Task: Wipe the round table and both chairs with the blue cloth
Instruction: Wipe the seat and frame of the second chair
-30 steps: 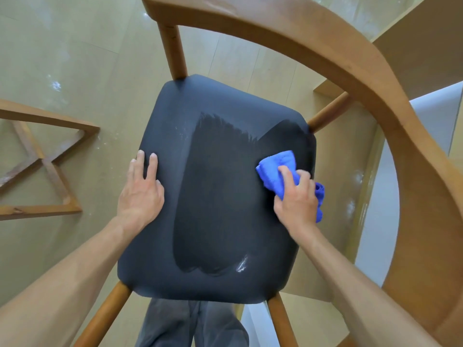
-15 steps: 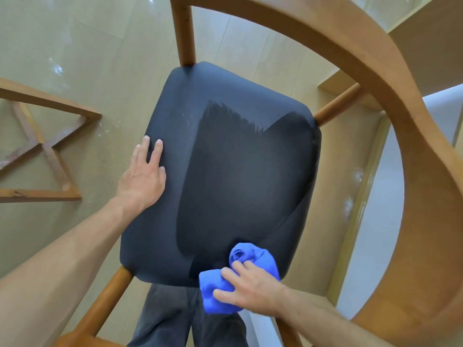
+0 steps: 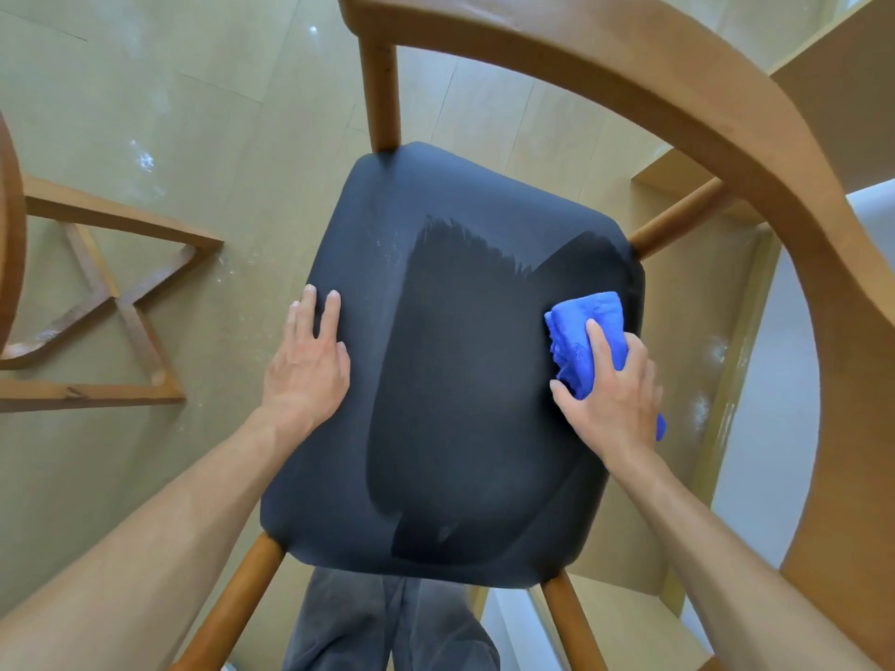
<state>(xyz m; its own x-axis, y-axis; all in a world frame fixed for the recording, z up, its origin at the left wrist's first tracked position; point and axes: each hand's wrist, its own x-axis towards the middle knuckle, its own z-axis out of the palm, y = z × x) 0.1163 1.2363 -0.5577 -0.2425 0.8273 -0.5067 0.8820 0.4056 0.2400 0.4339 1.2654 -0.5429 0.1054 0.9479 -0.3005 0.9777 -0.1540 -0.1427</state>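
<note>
A wooden chair with a black padded seat fills the middle of the view, its curved wooden backrest arching over the top and right. A darker damp patch covers the seat's middle and right. My right hand grips the bunched blue cloth and presses it on the seat's right edge. My left hand lies flat on the seat's left edge, fingers straight. The round table's rim shows only at the far left edge.
The table's wooden cross-shaped base stands on the glossy beige floor at the left. A wooden ledge and a pale wall run close along the chair's right side. My grey trouser legs are below the seat's front.
My right hand has swept the cloth from the seat's near front edge back up to its right edge. My left hand has stayed flat on the left side.
</note>
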